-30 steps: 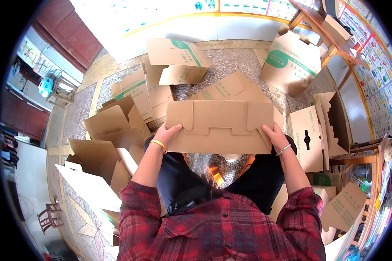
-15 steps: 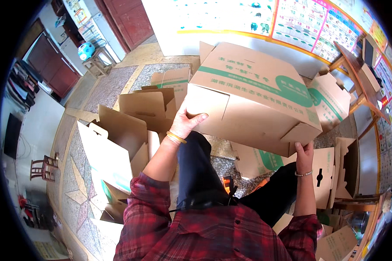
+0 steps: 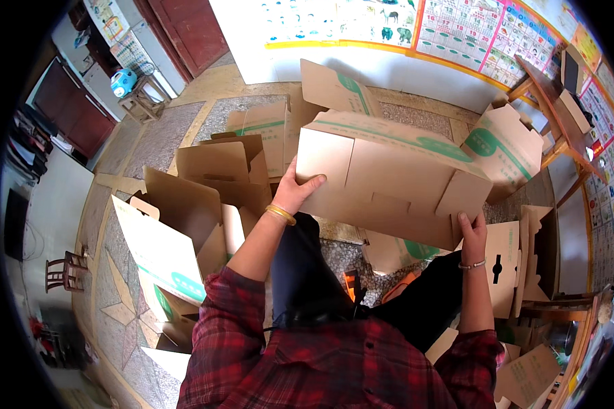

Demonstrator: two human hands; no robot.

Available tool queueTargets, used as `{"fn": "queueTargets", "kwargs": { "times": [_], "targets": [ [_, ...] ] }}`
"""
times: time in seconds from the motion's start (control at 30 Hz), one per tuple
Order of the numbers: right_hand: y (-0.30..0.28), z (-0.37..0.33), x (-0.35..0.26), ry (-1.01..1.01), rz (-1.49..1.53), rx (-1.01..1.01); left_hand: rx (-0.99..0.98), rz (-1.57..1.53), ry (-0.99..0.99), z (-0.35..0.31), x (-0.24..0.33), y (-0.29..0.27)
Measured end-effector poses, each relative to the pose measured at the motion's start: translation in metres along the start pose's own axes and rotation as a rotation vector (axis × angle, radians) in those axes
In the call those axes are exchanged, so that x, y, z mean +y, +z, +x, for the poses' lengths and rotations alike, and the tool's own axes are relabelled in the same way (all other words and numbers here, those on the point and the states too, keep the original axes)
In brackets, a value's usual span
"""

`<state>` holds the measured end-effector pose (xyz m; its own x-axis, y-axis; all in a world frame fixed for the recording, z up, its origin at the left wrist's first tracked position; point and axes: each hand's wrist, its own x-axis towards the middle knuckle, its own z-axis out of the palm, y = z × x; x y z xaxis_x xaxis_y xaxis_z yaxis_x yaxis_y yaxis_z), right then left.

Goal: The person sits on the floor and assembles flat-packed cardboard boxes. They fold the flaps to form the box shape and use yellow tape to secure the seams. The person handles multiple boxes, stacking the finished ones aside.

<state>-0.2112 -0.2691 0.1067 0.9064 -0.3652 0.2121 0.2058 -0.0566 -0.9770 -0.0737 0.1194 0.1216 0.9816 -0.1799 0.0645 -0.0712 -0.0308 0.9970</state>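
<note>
Between my two hands a brown cardboard box (image 3: 389, 170) with a green-printed face is held up above my knees, tilted so a plain side with cut tabs faces me. My left hand (image 3: 297, 189) grips its left end, thumb on the near side and the fingers hidden behind. At the lower right corner, my right hand (image 3: 472, 235) holds on with the thumb in front; its fingers are mostly out of sight behind the cardboard. Below the box, a flat piece of green-marked cardboard (image 3: 396, 252) lies on the floor near my feet.
Open cardboard boxes (image 3: 184, 211) stand to my left. Another box (image 3: 501, 146) is at the right, beside a wooden bench (image 3: 559, 123). A carton with a slotted hole (image 3: 501, 286) stands by my right arm. Farther off are a stool (image 3: 143, 95) and a small chair (image 3: 67, 271).
The box has tipped, so its printed face now shows only as a narrow strip and its plain side shows more. A standing cardboard flap behind it has come into sight.
</note>
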Motion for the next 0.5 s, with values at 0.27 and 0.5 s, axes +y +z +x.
{"fn": "queueTargets", "kwargs": {
  "times": [0.27,0.5],
  "targets": [
    [-0.009,0.012,0.027,0.184,-0.108,0.024,-0.027,0.092,-0.216,0.01,-0.014,0.013],
    [0.012,0.015,0.044,0.32,-0.117,0.031,-0.001,0.108,-0.205,0.024,-0.063,0.005]
  ]
}}
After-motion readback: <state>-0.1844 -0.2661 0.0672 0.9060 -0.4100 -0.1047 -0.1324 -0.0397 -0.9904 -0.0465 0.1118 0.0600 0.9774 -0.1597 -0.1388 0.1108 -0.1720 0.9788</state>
